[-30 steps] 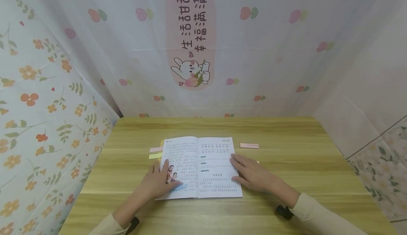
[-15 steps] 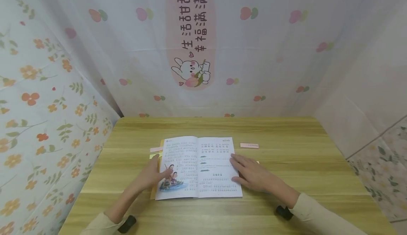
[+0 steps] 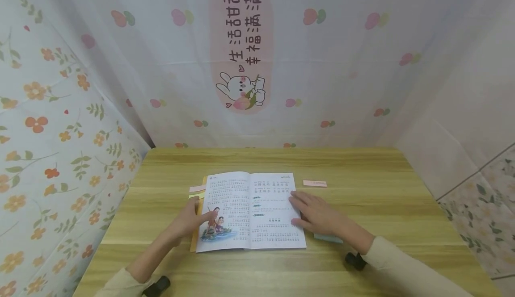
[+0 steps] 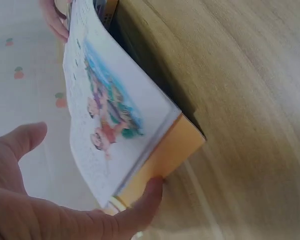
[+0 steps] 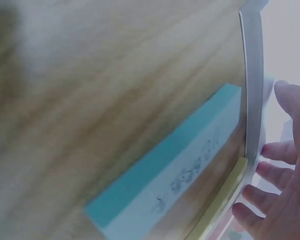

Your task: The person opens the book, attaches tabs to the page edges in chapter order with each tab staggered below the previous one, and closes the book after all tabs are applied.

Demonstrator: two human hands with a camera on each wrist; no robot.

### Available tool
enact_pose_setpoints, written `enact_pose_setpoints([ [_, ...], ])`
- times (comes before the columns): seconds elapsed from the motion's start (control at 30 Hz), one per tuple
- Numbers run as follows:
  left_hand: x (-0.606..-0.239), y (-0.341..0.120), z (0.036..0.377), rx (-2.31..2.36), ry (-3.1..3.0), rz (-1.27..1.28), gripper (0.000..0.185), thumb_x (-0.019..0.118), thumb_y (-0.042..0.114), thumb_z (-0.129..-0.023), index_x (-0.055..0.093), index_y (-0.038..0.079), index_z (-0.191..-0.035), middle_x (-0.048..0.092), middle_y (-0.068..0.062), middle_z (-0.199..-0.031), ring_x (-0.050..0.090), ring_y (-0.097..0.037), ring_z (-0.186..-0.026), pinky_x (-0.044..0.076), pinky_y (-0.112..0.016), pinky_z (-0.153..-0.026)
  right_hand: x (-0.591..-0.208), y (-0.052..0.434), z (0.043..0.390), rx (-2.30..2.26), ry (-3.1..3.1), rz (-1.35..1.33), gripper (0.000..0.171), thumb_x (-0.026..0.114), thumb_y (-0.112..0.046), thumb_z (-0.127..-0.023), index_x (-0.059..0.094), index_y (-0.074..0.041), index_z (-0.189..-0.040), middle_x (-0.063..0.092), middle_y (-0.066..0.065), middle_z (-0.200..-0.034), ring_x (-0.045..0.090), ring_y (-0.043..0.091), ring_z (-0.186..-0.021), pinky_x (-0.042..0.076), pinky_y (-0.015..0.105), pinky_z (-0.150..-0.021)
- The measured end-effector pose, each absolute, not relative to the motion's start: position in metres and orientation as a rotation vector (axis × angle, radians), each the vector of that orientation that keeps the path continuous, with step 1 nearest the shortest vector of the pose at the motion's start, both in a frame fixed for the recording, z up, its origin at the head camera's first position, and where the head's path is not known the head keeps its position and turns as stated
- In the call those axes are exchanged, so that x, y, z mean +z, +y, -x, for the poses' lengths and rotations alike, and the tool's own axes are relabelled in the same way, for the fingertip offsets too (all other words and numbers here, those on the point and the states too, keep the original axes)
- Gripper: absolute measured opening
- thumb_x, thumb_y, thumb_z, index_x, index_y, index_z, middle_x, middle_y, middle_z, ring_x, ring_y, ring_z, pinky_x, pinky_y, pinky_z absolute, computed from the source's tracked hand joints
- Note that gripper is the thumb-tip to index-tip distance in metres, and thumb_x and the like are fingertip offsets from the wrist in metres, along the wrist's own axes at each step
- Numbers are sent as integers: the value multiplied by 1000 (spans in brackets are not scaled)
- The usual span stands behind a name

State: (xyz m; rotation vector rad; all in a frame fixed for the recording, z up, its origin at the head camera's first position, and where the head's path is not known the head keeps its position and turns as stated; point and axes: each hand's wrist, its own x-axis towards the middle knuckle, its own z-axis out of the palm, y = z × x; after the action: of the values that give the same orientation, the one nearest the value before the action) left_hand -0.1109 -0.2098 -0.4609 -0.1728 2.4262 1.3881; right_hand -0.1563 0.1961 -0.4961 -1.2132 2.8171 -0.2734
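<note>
An open book [image 3: 269,234] lies on the table, its left page bearing a picture of two figures on a raft. Past that page's edge shows the book's orange cover [image 4: 177,142]. My left hand [image 3: 185,221] is at this edge, a fingertip touching the orange cover and the thumb raised apart from the page. At the right page's outer edge rests my right hand [image 3: 322,216], fingers spread and loosely bent. Pink [image 3: 197,189] and yellow-green [image 3: 196,195] sticky tabs stick out from the book's left side.
Beside the right hand lie a teal sticky-note pad [image 5: 174,155] with writing on its face and a yellow pad [image 5: 222,195]. A pink pad [image 3: 315,183] sits farther back. The wooden table [image 3: 257,274] ends at a printed curtain [image 3: 342,64].
My left hand has moved off the left page to its outer edge, uncovering the raft picture. The right hand has shifted slightly, and more of the teal pad shows beneath it.
</note>
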Motion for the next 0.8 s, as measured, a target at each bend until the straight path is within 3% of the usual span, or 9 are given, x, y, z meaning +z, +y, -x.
enact_pose_setpoints([
  [0.27,-463,-214,119,1409,2367,305,96,75,36,-93,18,-17,-150,26,-40,-152,29,-53,-139,29,-63,-110,-487,189,162,-260,2798,1155,71,59,-46,-102,42,1,-152,38,22,-156,38,37,-142,36,54,-110],
  [0.33,-465,-215,120,1385,2390,288,95,76,36,-92,21,-18,-149,29,-40,-151,32,-53,-138,30,-63,-109,-487,188,163,-263,2794,1134,72,59,-47,-102,41,1,-153,37,21,-157,37,37,-142,35,54,-110],
  [0.4,-466,-216,120,1368,2419,262,86,78,34,-90,32,-17,-143,42,-37,-140,43,-48,-128,39,-59,-103,-486,187,163,-278,2785,1113,72,58,-47,-102,41,0,-153,36,21,-158,36,37,-143,34,54,-111],
  [0.53,-468,-214,122,1251,2519,214,80,80,35,-88,41,-15,-136,50,-31,-128,49,-40,-113,45,-51,-91,-485,185,169,-340,2753,1035,72,58,-46,-102,37,-1,-155,31,19,-160,32,36,-145,31,52,-113],
  [0.7,-472,-208,123,1003,2673,178,99,81,48,-82,37,-18,-142,40,-41,-137,45,-50,-121,44,-60,-97,-483,180,184,-371,2737,957,73,61,-43,-102,37,1,-155,30,20,-160,33,37,-145,31,50,-114],
  [0.8,-478,-205,121,900,2745,150,103,85,53,-76,41,-19,-134,42,-41,-128,46,-48,-113,47,-57,-90,-482,176,194,-367,2723,968,74,64,-40,-100,38,5,-153,32,25,-158,33,41,-143,31,52,-113],
])
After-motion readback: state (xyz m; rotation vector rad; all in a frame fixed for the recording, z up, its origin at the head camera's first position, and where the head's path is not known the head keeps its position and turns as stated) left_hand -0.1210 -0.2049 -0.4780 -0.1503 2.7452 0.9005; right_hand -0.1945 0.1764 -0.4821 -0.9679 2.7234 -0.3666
